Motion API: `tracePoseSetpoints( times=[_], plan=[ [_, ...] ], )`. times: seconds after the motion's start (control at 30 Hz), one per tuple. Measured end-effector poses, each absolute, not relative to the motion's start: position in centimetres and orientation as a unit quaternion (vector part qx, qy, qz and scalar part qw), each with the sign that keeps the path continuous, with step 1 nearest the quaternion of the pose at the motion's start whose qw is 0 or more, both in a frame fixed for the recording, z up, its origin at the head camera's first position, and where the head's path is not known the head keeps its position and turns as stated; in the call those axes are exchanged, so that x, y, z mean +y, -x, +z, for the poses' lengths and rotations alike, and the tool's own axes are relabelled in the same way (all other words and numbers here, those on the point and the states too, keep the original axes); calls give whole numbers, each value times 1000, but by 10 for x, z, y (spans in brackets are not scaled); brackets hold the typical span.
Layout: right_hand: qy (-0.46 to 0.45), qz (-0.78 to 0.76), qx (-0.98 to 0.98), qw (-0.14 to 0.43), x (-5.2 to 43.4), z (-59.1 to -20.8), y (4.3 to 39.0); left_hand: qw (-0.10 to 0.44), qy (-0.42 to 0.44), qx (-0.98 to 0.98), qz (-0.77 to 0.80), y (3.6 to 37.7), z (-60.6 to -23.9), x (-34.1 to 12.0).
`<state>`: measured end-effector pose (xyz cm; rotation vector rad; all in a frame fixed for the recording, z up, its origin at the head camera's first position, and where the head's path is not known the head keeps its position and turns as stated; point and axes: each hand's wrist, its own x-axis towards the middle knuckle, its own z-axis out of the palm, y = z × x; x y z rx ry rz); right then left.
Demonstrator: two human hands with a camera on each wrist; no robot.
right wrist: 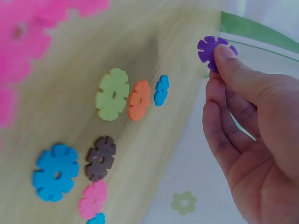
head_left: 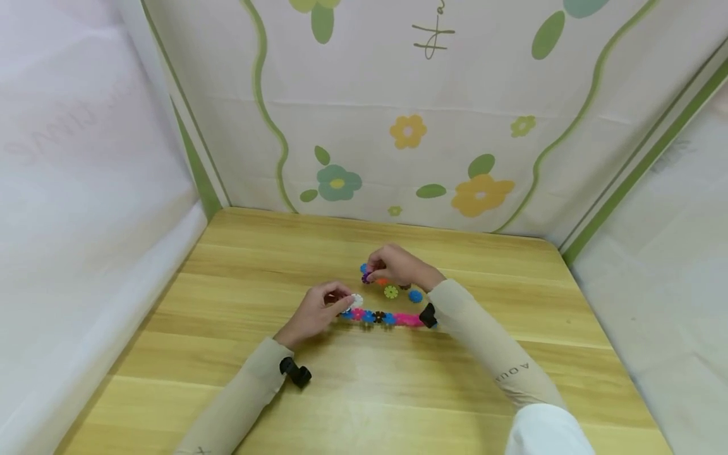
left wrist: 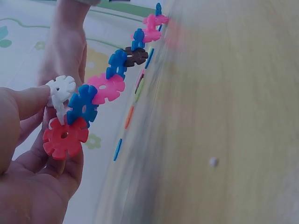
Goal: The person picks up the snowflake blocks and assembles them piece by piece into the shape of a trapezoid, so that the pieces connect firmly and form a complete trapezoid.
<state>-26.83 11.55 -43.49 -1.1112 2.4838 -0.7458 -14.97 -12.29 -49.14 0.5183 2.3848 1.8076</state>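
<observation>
Your left hand [head_left: 316,311] pinches the near end of the flower chain [head_left: 382,316], right at its white piece [left wrist: 60,88] and red piece [left wrist: 65,137]. The chain lies on the table [head_left: 239,284] and runs from that hand toward your right sleeve. Just past the chain sit loose pieces: a green one [head_left: 390,291], a blue one [head_left: 415,295], an orange one [right wrist: 139,99] and a brown one [right wrist: 100,158]. Farther than those, your right hand [head_left: 394,265] pinches a purple piece [right wrist: 209,50] between thumb and fingers, lifted off the table.
</observation>
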Motion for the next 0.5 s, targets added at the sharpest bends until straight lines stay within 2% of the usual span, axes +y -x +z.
tracePoseSetpoints(
  times=[0.2, 0.5],
  plan=[
    [394, -306, 856, 136, 130, -433, 248, 52, -165, 783, 597, 149, -492, -124],
    [404, -371, 835, 46, 139, -445, 220, 55, -160, 779, 604, 147, -486, -124]
  ],
)
